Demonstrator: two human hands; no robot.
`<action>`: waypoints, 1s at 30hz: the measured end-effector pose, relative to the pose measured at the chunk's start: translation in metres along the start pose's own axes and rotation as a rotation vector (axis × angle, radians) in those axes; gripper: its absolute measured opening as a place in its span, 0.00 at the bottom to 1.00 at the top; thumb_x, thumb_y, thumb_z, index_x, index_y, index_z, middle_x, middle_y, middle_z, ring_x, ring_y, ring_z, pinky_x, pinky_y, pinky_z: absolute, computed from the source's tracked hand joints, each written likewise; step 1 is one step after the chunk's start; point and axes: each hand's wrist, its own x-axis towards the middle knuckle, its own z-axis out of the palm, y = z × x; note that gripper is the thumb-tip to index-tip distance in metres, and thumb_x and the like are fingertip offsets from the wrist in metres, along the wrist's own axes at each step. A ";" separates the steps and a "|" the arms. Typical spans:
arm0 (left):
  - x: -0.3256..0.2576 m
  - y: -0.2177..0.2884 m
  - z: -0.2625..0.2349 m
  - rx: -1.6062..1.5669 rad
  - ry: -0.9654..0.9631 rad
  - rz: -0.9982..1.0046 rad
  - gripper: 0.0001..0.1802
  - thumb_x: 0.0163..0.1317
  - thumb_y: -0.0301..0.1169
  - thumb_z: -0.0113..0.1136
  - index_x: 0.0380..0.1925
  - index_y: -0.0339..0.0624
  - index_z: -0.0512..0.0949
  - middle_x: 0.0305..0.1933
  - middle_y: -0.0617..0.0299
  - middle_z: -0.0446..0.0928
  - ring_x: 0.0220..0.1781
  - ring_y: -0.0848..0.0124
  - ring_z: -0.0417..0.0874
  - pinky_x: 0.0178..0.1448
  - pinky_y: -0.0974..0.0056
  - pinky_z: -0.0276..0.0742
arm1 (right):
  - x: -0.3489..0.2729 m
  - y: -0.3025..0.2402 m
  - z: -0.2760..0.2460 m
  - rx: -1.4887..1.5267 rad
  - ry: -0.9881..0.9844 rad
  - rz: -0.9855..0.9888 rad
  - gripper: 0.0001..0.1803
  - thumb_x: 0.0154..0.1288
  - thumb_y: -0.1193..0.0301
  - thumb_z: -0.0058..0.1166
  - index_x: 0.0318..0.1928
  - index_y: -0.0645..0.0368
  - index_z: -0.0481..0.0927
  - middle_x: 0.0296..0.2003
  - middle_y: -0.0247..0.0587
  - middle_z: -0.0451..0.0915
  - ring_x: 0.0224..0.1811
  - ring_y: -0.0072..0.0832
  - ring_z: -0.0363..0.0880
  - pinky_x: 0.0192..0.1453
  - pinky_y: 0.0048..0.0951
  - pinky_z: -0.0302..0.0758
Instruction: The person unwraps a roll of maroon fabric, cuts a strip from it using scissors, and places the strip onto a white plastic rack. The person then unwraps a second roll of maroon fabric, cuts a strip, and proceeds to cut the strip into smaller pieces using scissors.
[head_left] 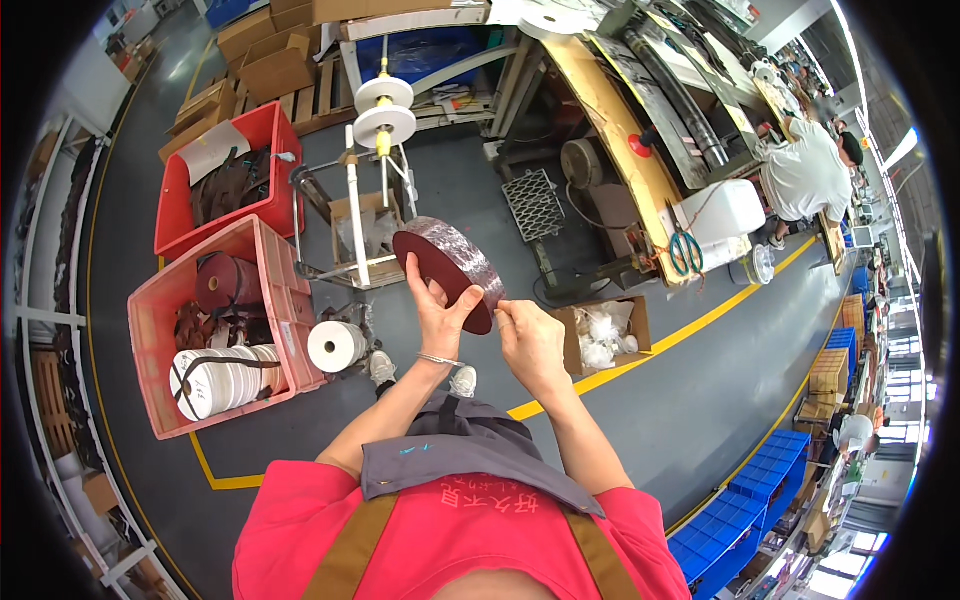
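A wide maroon roll of strap-like material, its rim shiny as if wrapped in clear film, is held up in front of me. My left hand grips it from below, the thumb on the near face and fingers at the core. At the roll's right edge, my right hand is closed in a pinch. What lies between those fingertips is too small to make out. Just beyond the roll stands a metal frame carrying white reel discs on an upright rod.
Two bins, one red and one pink, hold rolls and dark straps at left. A white roll stands near my feet. Right are a carton of white plastic and a workbench with green-handled scissors. A person works farther right.
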 end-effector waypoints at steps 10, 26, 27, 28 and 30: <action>-0.020 -0.032 0.021 0.132 0.094 0.032 0.55 0.44 0.30 0.69 0.63 0.43 0.37 0.50 0.51 0.62 0.50 0.66 0.67 0.54 0.64 0.66 | -0.020 0.035 -0.013 -0.068 -0.172 0.062 0.05 0.54 0.72 0.48 0.26 0.61 0.71 0.22 0.46 0.76 0.23 0.42 0.76 0.28 0.38 0.73; 0.013 -0.012 0.004 0.404 0.119 -0.024 0.55 0.43 0.34 0.69 0.62 0.39 0.40 0.50 0.50 0.62 0.50 0.66 0.66 0.54 0.65 0.65 | 0.018 0.026 0.020 -0.071 -0.150 0.089 0.06 0.44 0.73 0.48 0.18 0.62 0.69 0.15 0.47 0.74 0.16 0.44 0.73 0.21 0.39 0.72; 0.015 -0.009 0.001 0.410 0.113 -0.037 0.55 0.43 0.35 0.69 0.62 0.39 0.40 0.49 0.50 0.62 0.50 0.66 0.66 0.53 0.65 0.65 | 0.019 0.025 0.022 -0.057 -0.138 0.087 0.06 0.43 0.73 0.49 0.17 0.61 0.69 0.15 0.47 0.74 0.15 0.44 0.72 0.21 0.38 0.71; 0.018 -0.005 -0.004 0.373 0.061 -0.073 0.55 0.42 0.33 0.69 0.62 0.39 0.39 0.50 0.50 0.62 0.51 0.66 0.66 0.54 0.65 0.65 | 0.021 0.023 0.024 0.020 -0.120 0.105 0.05 0.43 0.74 0.49 0.17 0.62 0.69 0.15 0.45 0.74 0.14 0.40 0.72 0.21 0.36 0.70; 0.024 0.005 -0.013 0.299 -0.046 -0.143 0.56 0.41 0.31 0.69 0.62 0.40 0.37 0.51 0.50 0.61 0.52 0.66 0.66 0.56 0.65 0.64 | 0.023 0.021 0.025 0.173 -0.078 0.141 0.04 0.43 0.75 0.49 0.18 0.63 0.71 0.13 0.42 0.73 0.13 0.34 0.72 0.19 0.31 0.68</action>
